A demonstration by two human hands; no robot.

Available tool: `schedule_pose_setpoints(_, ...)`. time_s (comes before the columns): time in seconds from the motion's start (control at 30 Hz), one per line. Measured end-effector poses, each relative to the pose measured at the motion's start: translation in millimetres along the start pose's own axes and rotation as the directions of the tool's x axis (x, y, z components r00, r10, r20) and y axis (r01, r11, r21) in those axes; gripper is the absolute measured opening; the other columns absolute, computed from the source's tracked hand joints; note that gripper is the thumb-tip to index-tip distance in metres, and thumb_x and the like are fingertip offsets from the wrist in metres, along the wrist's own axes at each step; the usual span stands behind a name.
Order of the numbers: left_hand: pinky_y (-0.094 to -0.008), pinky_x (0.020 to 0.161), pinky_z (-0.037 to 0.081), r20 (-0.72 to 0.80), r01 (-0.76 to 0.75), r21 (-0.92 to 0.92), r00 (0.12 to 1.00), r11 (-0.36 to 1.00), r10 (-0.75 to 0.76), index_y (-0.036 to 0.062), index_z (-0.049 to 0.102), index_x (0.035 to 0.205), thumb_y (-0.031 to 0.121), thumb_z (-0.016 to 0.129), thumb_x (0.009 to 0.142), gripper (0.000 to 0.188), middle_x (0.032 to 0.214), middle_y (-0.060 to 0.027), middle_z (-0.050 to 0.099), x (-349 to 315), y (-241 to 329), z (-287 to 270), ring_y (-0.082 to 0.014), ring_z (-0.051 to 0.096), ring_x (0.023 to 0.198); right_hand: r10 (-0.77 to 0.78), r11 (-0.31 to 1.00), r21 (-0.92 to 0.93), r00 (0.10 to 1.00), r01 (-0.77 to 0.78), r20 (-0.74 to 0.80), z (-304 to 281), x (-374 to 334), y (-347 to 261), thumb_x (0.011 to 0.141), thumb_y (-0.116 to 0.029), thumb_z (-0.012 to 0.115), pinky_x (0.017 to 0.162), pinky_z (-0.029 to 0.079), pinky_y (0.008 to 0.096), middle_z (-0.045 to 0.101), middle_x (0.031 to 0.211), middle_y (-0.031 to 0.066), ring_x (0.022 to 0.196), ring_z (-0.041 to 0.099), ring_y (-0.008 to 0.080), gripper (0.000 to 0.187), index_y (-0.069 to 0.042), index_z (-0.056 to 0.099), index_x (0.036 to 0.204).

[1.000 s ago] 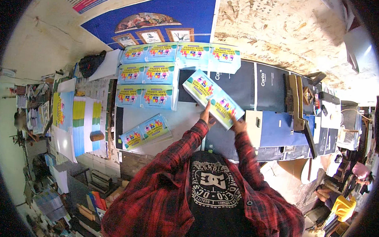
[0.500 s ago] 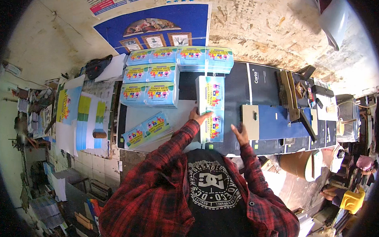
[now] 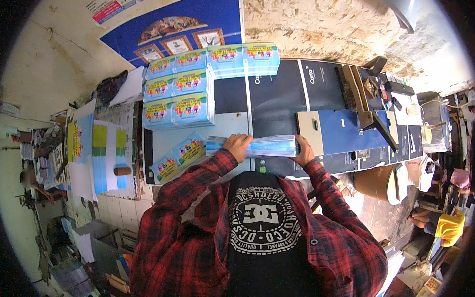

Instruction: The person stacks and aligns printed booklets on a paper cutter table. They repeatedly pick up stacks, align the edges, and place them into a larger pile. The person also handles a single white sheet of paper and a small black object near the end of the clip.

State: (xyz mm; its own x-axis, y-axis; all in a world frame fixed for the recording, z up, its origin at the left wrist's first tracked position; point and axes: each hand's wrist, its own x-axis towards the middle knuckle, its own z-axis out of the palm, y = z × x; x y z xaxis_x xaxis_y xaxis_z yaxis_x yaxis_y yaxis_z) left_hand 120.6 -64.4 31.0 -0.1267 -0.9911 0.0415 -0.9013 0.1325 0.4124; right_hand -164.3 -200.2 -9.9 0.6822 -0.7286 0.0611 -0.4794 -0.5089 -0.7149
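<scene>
Between my hands is a stack of booklets (image 3: 271,145), stood on its long edge so that the layered page edges face up. My left hand (image 3: 238,147) grips it left of its middle, fingers over the far side. At its right end my right hand (image 3: 303,151) is wrapped round the stack. To the left, a fanned pile of light blue booklets (image 3: 178,156) with colourful covers lies slanted on the table. Behind that pile stand neat stacks of the same booklets (image 3: 178,111), with another row along the wall.
A blue board with beige ends (image 3: 348,132) lies on the dark table to the right, below a wooden clamp-like frame (image 3: 357,97). Printed sheets (image 3: 102,154) lie on the far left. A brown drum (image 3: 377,183) stands beyond the table's front edge. Someone in a yellow shirt (image 3: 449,229) is at far right.
The booklet stack has gone from lying flat and lengthwise to standing on edge, turned crosswise and nearer to me. My right hand, earlier apart from it, now grips its right end.
</scene>
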Motion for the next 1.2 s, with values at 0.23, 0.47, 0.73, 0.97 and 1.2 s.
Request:
schedule_pose_setpoints(0.23,-0.0418,0.086,0.039,-0.057,0.074,0.131,0.996,0.989,-0.067,0.0088,0.05,0.111,0.012,0.074,0.06,0.056,0.105,-0.0078,0.056,-23.0,3.1,55.5,-0.0274,0.053,0.104,0.075,0.996,0.052,0.997,-0.077,0.032,37.7,-30.7,32.1,0.064,-0.016,0.076,0.086,0.048,0.0437,0.062,0.105,0.0168,0.101,0.058,0.0379,0.054,-0.008,0.056,0.113)
schedule_pose_setpoints(0.47,-0.0439,0.092,0.037,-0.028,0.24,0.114,0.971,0.964,-0.238,0.0124,0.049,0.117,0.023,0.08,0.058,0.068,0.112,-0.0075,0.052,-76.1,-40.9,-6.5,-0.0268,0.05,0.109,0.109,0.989,0.097,0.994,-0.112,0.031,32.7,-29.2,17.4,0.068,-0.016,0.074,0.085,0.049,0.0427,0.062,0.105,0.0181,0.1,0.059,0.0386,0.05,-0.007,0.055,0.113)
schedule_pose_setpoints(0.73,-0.0455,0.102,0.037,-0.051,0.292,-0.349,0.943,0.89,-0.329,0.0138,0.043,0.129,0.025,0.084,0.057,0.084,0.125,-0.0103,0.053,-106.5,-85.1,20.3,-0.0335,0.049,0.117,0.168,0.98,0.096,0.984,-0.172,0.054,35.4,-31.5,16.7,0.071,-0.019,0.076,0.086,0.049,0.0417,0.062,0.106,0.0202,0.102,0.059,0.039,0.053,-0.008,0.053,0.117)
schedule_pose_setpoints(0.97,-0.0424,0.098,0.041,-0.078,0.297,-0.208,0.945,0.932,-0.318,0.0106,0.05,0.125,0.03,0.084,0.059,0.076,0.121,-0.0124,0.059,-118.4,-113.1,54.7,-0.0333,0.055,0.112,0.215,0.974,0.051,0.974,-0.219,0.078,35.2,-31.3,19.5,0.07,-0.02,0.078,0.087,0.049,0.0396,0.063,0.107,0.0183,0.103,0.061,0.0352,0.055,-0.007,0.055,0.119)
schedule_pose_setpoints(1.2,-0.0392,0.089,0.049,-0.004,0.374,-0.453,0.907,0.809,-0.421,0.0022,0.057,0.119,0.028,0.081,0.07,0.061,0.112,-0.0162,0.063,-73.8,-88.6,1.8,-0.0276,0.062,0.103,0.117,0.949,0.254,0.957,-0.186,0.265,-8.0,12.0,50.7,0.07,-0.017,0.08,0.095,0.045,0.0342,0.063,0.116,0.0152,0.113,0.058,0.0208,0.063,-0.001,0.053,0.125)
